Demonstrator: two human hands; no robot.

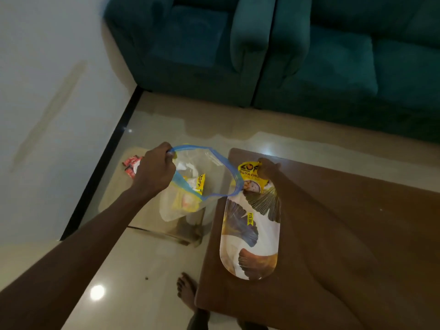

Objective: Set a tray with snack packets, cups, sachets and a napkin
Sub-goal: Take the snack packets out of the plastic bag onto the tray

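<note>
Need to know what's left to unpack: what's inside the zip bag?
Through the clear zip bag, held open by the left hand: one yellow snack packet and white items. Its lower contents are blurred; a count isn't possible.

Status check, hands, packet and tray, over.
Left hand holds zip bag open by its rim. Right hand grips yellow snack packet at tray's far end. Tray otherwise bare.

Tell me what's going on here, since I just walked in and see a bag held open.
A person is loading a tray. The left hand holds a clear zip bag open by its blue rim, with another yellow packet still inside. The right hand sets a yellow snack packet on the far end of the oval tray on the wooden table. No cups show on the tray.
</note>
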